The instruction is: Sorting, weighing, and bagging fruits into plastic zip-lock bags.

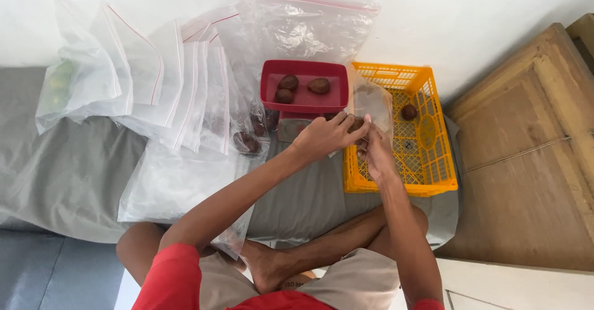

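Observation:
My left hand (327, 135) grips a small brown fruit (356, 123) at its fingertips, right at the mouth of a clear zip bag (372, 103). My right hand (377, 153) holds that bag open over the left side of a yellow plastic crate (433, 161). One brown fruit (408, 112) lies inside the crate. Just behind my hands, a red tray (303, 101) carries three brown fruits (286, 82) and sits on a small scale (291, 127).
Several clear zip bags (179, 87) with red seals lean against the white wall, some holding fruit (246, 140). More flat bags (173, 183) lie on the grey sheet (68, 174). A wooden door (526, 161) lies to the right. My crossed legs are below.

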